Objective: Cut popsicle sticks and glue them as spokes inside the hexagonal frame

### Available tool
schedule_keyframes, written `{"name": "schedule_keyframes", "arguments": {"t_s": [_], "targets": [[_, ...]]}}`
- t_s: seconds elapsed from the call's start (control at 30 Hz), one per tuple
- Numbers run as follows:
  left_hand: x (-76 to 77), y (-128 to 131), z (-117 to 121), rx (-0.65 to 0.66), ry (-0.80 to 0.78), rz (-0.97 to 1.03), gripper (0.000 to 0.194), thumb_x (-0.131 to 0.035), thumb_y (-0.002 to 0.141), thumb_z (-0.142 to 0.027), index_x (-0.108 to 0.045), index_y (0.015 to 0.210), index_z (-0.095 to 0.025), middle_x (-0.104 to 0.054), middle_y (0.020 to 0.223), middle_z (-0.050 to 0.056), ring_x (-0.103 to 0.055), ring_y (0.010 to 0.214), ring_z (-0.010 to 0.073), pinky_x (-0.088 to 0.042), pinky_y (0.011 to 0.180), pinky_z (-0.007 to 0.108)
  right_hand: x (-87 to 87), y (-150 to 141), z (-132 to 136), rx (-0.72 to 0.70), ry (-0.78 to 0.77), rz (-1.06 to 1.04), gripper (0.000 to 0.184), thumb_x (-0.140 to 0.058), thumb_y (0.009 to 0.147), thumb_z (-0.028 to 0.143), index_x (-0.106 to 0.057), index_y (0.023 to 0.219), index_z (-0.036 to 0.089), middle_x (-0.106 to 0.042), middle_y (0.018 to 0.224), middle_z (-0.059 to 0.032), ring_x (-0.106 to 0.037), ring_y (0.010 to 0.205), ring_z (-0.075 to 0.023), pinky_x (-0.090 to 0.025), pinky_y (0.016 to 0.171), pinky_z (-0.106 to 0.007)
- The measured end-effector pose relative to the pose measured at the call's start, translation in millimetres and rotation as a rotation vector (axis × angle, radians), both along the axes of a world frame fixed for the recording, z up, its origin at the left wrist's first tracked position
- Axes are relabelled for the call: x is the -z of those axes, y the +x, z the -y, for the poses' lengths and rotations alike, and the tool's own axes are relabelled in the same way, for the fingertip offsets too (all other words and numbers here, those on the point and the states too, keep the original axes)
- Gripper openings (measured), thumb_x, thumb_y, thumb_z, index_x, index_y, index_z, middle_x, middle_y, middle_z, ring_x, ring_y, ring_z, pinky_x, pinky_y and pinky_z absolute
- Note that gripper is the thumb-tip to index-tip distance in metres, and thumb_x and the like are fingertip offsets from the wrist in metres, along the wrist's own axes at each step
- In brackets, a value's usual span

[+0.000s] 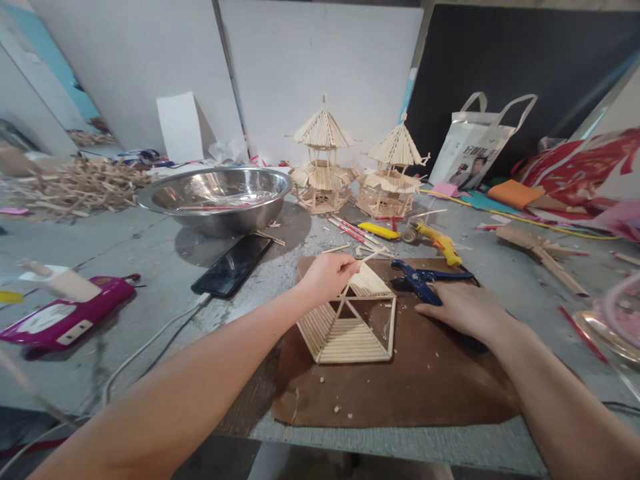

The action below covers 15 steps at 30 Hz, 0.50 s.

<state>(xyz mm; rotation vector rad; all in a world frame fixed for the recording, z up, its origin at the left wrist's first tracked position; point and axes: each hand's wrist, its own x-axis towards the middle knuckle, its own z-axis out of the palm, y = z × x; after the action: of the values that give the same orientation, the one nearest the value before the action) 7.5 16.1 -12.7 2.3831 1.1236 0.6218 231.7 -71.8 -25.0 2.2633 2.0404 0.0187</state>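
Note:
My left hand is closed in a pinch on a thin wooden stick, above the far side of a roof-like frame. The frame is many-sided, built of pale sticks, and lies on a brown board. Rows of sticks fill several of its wedges, while the right-hand wedge shows the board through it. My right hand rests over a blue-handled hand cutter on the board's right side, fingers curled about its handle and partly hidden.
Two stick pagodas stand at the back. Nearby are a steel basin, a phone with a cable, a purple power strip, a yellow glue gun, a yellow knife and a stick pile.

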Motion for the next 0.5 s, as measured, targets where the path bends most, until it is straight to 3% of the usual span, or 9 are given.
{"name": "schedule_keyframes", "arguments": {"t_s": [0.17,0.33,0.43,0.5], "targets": [[-3.1,0.8,3.3,-0.009,-0.128,0.123,0.030,-0.038,0.074,-0.034,-0.058,0.065,-0.013,-0.049,0.051,-0.003,-0.036,0.044,0.0056,-0.027,0.044,0.018,4.1,-0.3,-3.5,-0.004,0.125,-0.027,0.028,-0.040,0.073,0.041,-0.056,0.069,0.019,-0.062,0.073,-0.0108,-0.058,0.066,-0.0247,-0.034,0.051,-0.031],[-0.1,0.4,2.1,0.009,-0.228,0.237,0.031,-0.038,0.075,-0.036,-0.058,0.073,-0.012,-0.045,0.048,-0.004,-0.036,0.042,0.0051,-0.030,0.043,0.017,-4.8,-2.9,-4.2,0.104,0.354,-0.195,0.035,-0.042,0.069,0.049,-0.056,0.082,0.020,-0.061,0.068,-0.0091,-0.056,0.059,-0.0228,-0.034,0.048,-0.030],[2.4,0.7,1.1,0.055,-0.205,0.316,0.031,-0.038,0.075,-0.037,-0.058,0.076,-0.014,-0.051,0.059,-0.002,-0.045,0.052,0.0068,-0.036,0.050,0.018,-12.9,-10.2,-1.1,0.164,0.517,-0.456,0.029,-0.051,0.064,0.046,-0.054,0.077,0.020,-0.056,0.058,-0.0034,-0.052,0.050,-0.0184,-0.034,0.044,-0.028],[2.5,1.3,2.5,0.106,-0.148,0.368,0.029,-0.038,0.076,-0.036,-0.057,0.072,-0.014,-0.056,0.076,0.001,-0.051,0.068,0.0086,-0.039,0.064,0.020,-15.3,-16.8,1.6,0.188,0.572,-0.810,0.025,-0.054,0.063,0.042,-0.048,0.074,0.021,-0.048,0.045,0.0036,-0.044,0.037,-0.0127,-0.032,0.038,-0.025]]}}
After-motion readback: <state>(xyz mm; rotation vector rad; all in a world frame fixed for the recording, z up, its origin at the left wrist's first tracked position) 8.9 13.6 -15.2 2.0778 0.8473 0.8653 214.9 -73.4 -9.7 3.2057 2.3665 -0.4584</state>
